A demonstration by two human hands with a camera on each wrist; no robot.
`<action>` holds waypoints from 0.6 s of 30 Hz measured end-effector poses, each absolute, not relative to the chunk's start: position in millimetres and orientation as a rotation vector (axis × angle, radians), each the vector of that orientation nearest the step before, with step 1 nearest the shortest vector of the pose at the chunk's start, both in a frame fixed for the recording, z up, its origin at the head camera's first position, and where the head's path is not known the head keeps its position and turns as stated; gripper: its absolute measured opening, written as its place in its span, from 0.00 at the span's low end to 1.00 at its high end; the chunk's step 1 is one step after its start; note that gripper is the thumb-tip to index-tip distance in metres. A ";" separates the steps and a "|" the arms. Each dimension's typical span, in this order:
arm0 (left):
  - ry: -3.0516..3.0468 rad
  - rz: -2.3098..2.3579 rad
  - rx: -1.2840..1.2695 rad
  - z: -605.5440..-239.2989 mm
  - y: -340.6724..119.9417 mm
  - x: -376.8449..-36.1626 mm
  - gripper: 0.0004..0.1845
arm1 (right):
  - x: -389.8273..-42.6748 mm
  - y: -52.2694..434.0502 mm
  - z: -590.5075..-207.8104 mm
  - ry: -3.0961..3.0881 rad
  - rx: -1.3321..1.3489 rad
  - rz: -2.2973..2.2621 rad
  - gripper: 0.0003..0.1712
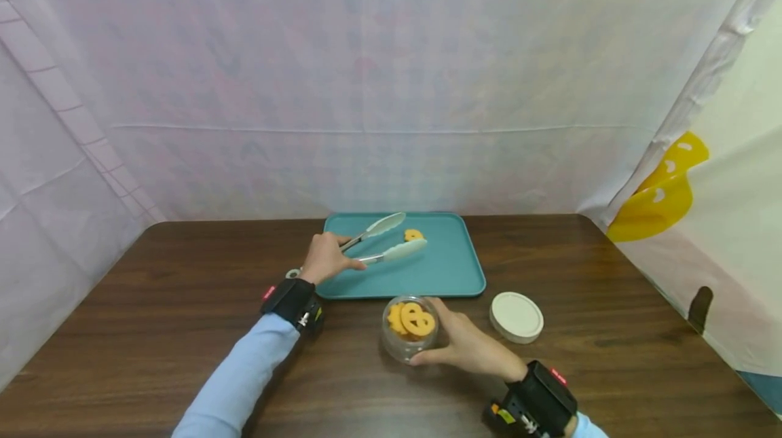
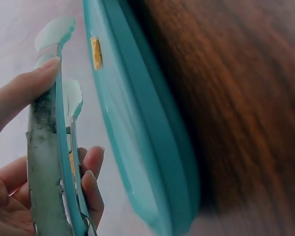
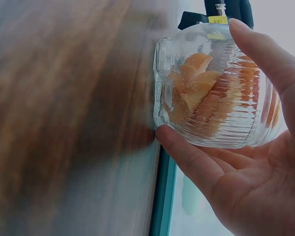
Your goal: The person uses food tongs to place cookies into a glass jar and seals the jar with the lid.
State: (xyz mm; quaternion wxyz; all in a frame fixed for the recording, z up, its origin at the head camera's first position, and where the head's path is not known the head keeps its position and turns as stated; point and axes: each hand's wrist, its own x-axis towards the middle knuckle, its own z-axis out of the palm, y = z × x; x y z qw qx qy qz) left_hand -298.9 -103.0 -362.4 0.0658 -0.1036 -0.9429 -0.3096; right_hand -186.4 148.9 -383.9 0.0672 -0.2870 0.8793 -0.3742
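Two hands working: left hand [image 1: 326, 258] fingers gripping spread tongs [image 1: 400, 249] above tray [image 1: 442, 278], right hand [image 1: 467, 344] fingers grasping cookie jar [image 1: 394, 348] nearer us; we're likely lining up pickup, next needing squeeze around tray's cookie [image 1: 413, 235].

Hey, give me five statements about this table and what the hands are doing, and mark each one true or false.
1. The left hand grips metal tongs with pale green tips. True.
2. The tongs' two tips are pressed together. False: they stand apart.
3. The right hand holds a clear, round, ribbed jar containing yellow biscuits. True.
4. The jar is covered. False: its round white lid lies on the dark brown wood-grain table.
5. A yellow biscuit is on the teal rectangular tray. True.
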 end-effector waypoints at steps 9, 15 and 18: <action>-2.851 -0.949 -0.320 -363.8 -98.9 -306.2 0.34 | -186.1 148.2 -384.0 2.652 -0.869 -1.120 0.50; -2.863 -0.958 -0.277 -364.2 -97.4 -310.8 0.34 | -186.1 147.3 -383.2 2.652 -0.868 -1.121 0.50; -2.859 -0.968 -0.270 -365.5 -96.9 -313.3 0.34 | -186.2 147.1 -383.2 2.659 -0.870 -1.114 0.49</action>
